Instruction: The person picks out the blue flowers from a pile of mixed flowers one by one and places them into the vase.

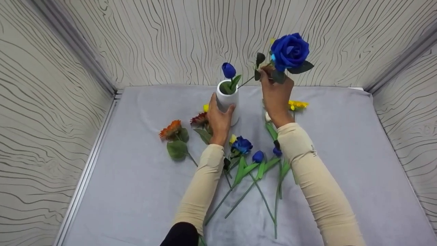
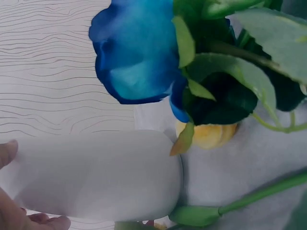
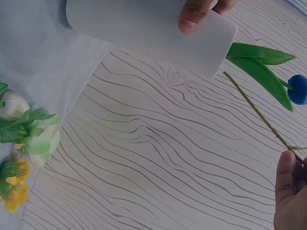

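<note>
A white vase point(image 1: 228, 102) stands near the back of the table, and my left hand point(image 1: 219, 118) grips it around its side. One blue tulip point(image 1: 228, 70) with green leaves rises from the vase's mouth. To the right, my right hand point(image 1: 277, 92) pinches the stem of a large blue rose point(image 1: 291, 51), held up off the table. The rose's stem slants down to the left, its bare end close by the vase's rim, as the right wrist view shows with the stem point(image 3: 259, 112). The fingers of my right hand point(image 3: 292, 187) sit on that stem.
An orange flower point(image 1: 170, 130) and a dark red flower point(image 1: 199, 119) lie left of the vase. Nearer me lie another blue rose point(image 1: 241, 145), a blue tulip point(image 1: 258, 156) and several green stems. A yellow flower point(image 1: 297, 105) lies right, before the patterned wall point(image 1: 164, 41).
</note>
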`<state>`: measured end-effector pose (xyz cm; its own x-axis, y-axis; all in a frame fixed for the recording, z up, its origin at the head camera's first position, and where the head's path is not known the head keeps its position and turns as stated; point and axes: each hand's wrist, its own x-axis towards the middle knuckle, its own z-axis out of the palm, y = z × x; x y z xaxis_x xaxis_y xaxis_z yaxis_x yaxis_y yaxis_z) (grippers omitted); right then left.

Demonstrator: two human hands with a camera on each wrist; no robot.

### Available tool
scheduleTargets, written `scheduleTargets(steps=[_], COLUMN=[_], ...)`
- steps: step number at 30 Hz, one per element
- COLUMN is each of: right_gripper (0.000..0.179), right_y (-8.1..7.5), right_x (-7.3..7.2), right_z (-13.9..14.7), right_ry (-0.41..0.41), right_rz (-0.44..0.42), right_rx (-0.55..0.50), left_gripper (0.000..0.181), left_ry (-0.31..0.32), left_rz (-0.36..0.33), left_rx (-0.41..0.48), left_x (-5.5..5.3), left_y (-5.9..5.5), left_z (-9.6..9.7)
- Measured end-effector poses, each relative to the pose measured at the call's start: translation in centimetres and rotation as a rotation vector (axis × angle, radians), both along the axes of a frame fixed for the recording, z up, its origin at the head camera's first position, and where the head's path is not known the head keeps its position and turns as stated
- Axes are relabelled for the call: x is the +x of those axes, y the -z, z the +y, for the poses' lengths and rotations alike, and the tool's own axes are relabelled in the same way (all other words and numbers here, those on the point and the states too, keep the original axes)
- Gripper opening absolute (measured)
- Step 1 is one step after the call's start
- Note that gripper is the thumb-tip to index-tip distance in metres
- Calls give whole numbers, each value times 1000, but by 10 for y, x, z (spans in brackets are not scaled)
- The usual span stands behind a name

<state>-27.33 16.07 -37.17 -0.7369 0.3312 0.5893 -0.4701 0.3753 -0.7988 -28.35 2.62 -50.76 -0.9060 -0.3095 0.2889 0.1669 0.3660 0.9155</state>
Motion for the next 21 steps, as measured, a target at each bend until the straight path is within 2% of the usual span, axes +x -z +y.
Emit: scheduleTargets(steps=[8, 14, 17, 21], right_gripper=[17, 17, 18, 15], right_y=[-13, 4, 13, 19], right_x=[12, -7, -17, -23], right_z=[-14, -13, -11, -11], right_ry=[-94, -128, -115, -93], right_rz=[-39, -92, -108, -130], right_rx=[-52, -49, 9, 66], left_gripper=[71, 68, 66, 66], left_ry=[7, -3, -3, 5], left_rz=[-18, -33, -38, -46], left_rx=[3, 0, 0, -16], left_x=[-2, -4, -4, -4], left_y=[0, -1, -2, 0], left_z=[2, 2, 1, 2])
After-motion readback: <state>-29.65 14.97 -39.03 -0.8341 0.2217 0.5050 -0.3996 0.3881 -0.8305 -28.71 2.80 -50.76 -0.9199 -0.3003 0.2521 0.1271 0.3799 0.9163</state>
